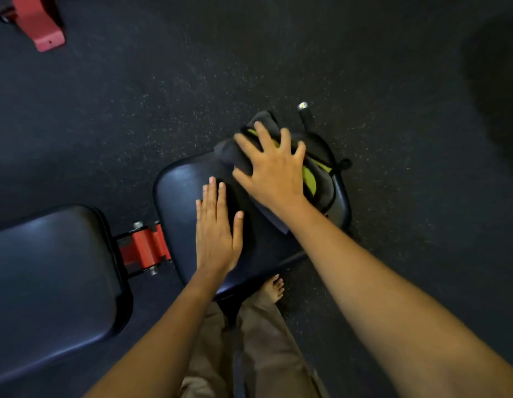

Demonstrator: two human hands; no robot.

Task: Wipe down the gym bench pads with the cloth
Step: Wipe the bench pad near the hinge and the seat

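Head view: right hand [271, 170] palm-down on cloth [320, 183], fingers spread wide and straight, pressing, not pinching. Cloth grey with yellow-green patches, bunched at far end of seat pad [183, 182], one fold hanging past the edge. Left hand [218, 228] flat on the same pad just beside the cloth, fingers straight and close together, thumb apart. Back pad [48, 282] to the left, joined by red bracket [146, 248]. Bare foot [275, 288] on dark floor [393, 81].
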